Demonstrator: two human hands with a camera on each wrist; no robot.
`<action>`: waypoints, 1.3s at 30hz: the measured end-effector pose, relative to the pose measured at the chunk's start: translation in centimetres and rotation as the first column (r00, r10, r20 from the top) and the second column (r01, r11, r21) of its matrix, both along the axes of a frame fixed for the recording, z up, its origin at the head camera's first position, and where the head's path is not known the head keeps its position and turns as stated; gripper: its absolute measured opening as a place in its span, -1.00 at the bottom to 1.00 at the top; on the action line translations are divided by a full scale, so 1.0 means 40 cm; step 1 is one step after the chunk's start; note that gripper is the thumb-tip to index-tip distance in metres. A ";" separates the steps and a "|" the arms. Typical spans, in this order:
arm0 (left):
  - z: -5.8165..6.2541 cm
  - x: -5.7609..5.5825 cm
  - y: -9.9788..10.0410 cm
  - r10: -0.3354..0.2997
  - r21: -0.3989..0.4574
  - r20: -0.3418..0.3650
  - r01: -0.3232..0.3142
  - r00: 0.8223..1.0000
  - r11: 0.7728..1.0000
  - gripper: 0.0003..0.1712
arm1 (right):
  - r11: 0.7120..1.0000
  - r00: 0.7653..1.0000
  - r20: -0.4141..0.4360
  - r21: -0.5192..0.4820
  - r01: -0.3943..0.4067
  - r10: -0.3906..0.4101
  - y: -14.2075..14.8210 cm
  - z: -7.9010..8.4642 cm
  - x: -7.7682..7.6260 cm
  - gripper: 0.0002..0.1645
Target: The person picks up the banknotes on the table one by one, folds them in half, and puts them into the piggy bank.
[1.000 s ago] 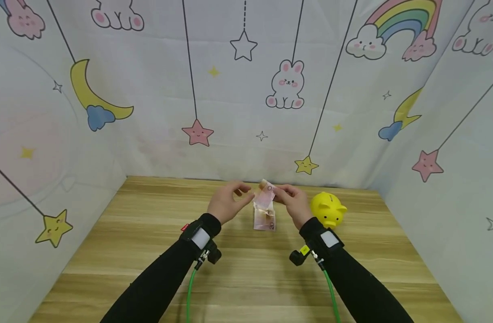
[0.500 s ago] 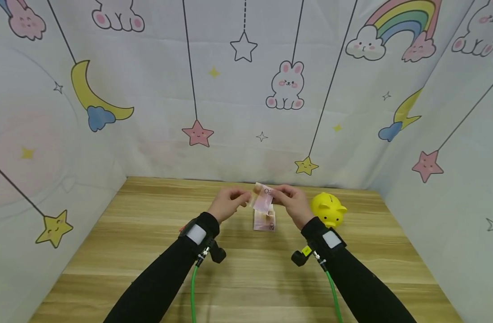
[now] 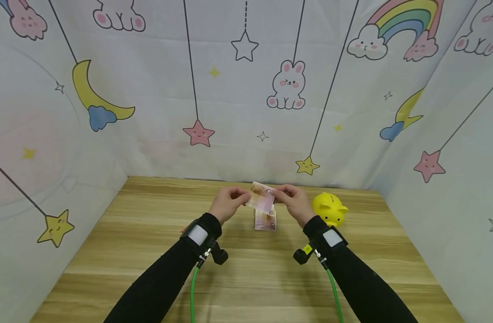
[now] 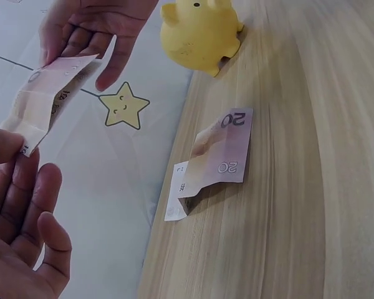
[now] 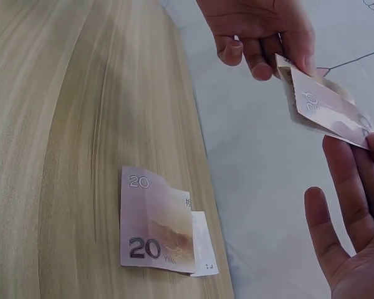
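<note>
My left hand (image 3: 227,203) and right hand (image 3: 294,204) pinch opposite ends of one folded pinkish banknote (image 3: 261,197), thumbs against fingers. It is raised above the table, and both wrist views show its creased halves standing slightly apart. In the left wrist view, the left thumb and forefinger grip a corner of the note (image 4: 40,103). Below it a second banknote (image 5: 154,221), marked 20 YUAN, lies creased and partly raised on the wooden table. A white paper piece (image 5: 204,244) pokes out from under its far edge. In the head view the held note overlaps this second one.
A yellow piggy bank (image 3: 329,209) stands just right of the right hand. A small red item (image 3: 184,229) shows partly behind the left wrist. The wooden table (image 3: 149,264) ends at a printed cloth backdrop (image 3: 157,152). Green cables (image 3: 334,294) run from both wrist cameras.
My left hand has moved right and slightly up, from loosely spread fingers beside the note to pinching its left end. The held note has turned from upright to more sideways and spread wider.
</note>
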State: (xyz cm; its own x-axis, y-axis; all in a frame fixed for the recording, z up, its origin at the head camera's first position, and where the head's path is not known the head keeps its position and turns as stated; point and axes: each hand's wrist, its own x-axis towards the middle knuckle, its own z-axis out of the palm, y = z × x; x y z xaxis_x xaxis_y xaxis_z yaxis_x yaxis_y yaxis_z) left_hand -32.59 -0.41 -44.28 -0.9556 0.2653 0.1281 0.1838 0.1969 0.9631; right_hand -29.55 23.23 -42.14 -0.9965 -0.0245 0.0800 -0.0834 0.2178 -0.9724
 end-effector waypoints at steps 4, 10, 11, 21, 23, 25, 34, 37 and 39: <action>0.000 0.002 0.002 0.037 -0.041 -0.068 -0.039 0.997 0.998 -0.81 | 1.000 1.000 0.000 0.019 0.011 -0.011 0.001 -0.008 -0.007 -0.68; 0.006 0.010 0.004 0.065 -0.074 -0.154 -0.077 0.986 0.994 -0.83 | 0.999 1.000 -0.008 0.034 0.015 -0.015 0.003 -0.019 -0.014 -0.70; 0.007 0.012 0.005 0.068 -0.071 -0.161 -0.080 0.985 0.994 -0.83 | 0.999 1.000 -0.010 0.036 0.013 -0.013 0.004 -0.021 -0.015 -0.70; 0.006 0.019 0.019 0.088 -0.081 -0.252 -0.112 0.964 0.990 -0.86 | 0.997 0.999 -0.015 0.072 0.036 -0.035 0.006 -0.024 -0.016 -0.74; 0.004 0.019 0.024 0.091 -0.091 -0.264 -0.119 0.960 0.989 -0.87 | 0.996 0.999 -0.019 0.076 0.044 -0.042 0.005 -0.022 -0.014 -0.73; 0.002 0.019 0.029 0.092 -0.101 -0.278 -0.125 0.956 0.987 -0.87 | 0.996 0.998 -0.024 0.080 0.051 -0.049 0.003 -0.021 -0.013 -0.73; 0.007 0.031 0.047 0.088 -0.146 -0.400 -0.158 0.912 0.977 -0.91 | 0.993 0.997 -0.042 0.093 0.069 -0.066 0.005 -0.024 -0.015 -0.74; 0.003 0.028 0.047 0.091 -0.139 -0.380 -0.154 0.920 0.978 -0.90 | 0.992 0.996 -0.044 0.102 0.081 -0.077 0.004 -0.022 -0.014 -0.76; -0.002 0.024 0.045 0.097 -0.123 -0.339 -0.146 0.936 0.982 -0.88 | 0.991 0.996 -0.046 0.105 0.086 -0.081 0.003 -0.018 -0.012 -0.76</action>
